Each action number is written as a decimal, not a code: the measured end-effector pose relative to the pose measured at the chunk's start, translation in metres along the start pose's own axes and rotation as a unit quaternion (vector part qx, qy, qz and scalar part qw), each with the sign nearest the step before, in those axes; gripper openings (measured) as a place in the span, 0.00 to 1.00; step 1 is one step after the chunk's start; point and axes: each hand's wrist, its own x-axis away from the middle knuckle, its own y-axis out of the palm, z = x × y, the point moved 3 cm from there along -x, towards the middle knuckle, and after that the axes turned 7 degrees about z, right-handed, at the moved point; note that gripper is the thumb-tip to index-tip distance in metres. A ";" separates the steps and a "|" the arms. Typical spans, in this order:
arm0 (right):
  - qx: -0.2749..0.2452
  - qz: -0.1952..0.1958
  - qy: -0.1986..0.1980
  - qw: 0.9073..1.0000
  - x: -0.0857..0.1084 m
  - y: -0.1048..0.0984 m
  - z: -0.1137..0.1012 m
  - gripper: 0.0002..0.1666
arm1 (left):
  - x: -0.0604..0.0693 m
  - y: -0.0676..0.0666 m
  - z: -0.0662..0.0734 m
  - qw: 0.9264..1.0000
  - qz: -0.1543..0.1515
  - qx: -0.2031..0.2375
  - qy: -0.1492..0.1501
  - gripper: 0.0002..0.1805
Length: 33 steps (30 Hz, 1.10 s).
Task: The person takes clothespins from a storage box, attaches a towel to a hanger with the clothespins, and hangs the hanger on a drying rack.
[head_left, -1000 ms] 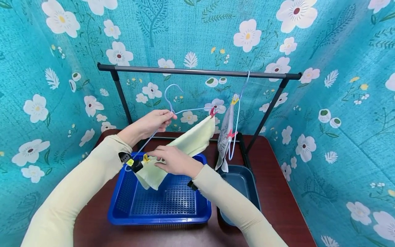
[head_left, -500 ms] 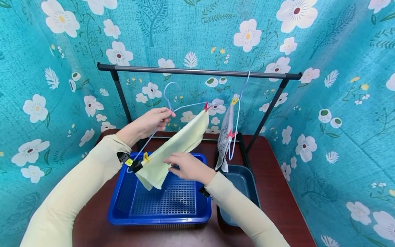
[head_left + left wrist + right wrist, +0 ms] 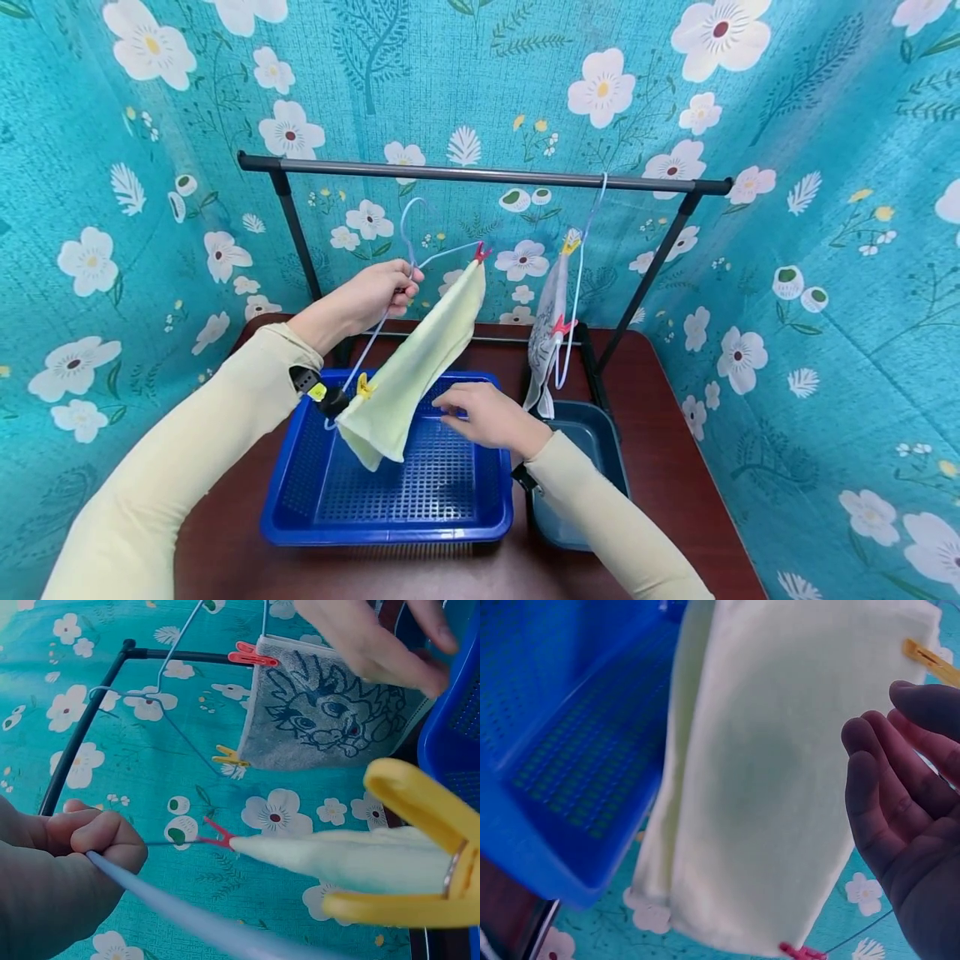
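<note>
My left hand (image 3: 378,293) grips a light blue clothes hanger (image 3: 407,229) just below its hook, fingers curled round the wire. From that hanger hangs a pale yellow towel (image 3: 420,358), fixed by a red clothespin (image 3: 481,253) at its far upper corner and a yellow clothespin (image 3: 365,386) at its near corner. The towel slants over the blue basket (image 3: 386,533). To the right of the towel is my right hand (image 3: 487,414), apart from it, with loosely bent fingers that hold nothing. In the right wrist view the towel (image 3: 757,765) shows a faint greenish patch.
A black rack's bar (image 3: 450,172) spans the back of the dark red table (image 3: 660,467). On its right side hangs another hanger (image 3: 578,292) with a grey patterned towel (image 3: 330,705), held by two clothespins. Below stands a dark grey-blue basin (image 3: 585,433).
My right hand has drawn back to the right, away from the yellow clothespin and towel. In the left hand the hanger has turned, its red-pinned end swinging left and slightly up.
</note>
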 end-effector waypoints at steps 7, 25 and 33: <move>0.023 -0.018 0.022 0.999 0.017 0.004 0.017 0.12 | -0.001 0.000 0.002 1.000 -0.001 0.017 -0.001 0.07; 0.026 -0.040 0.137 0.989 0.074 0.012 0.065 0.10 | 0.006 -0.006 0.015 0.997 -0.058 -0.048 -0.002 0.18; 0.012 -0.027 0.165 0.986 0.102 0.011 0.077 0.09 | 0.006 -0.010 0.019 0.996 -0.071 -0.055 0.019 0.17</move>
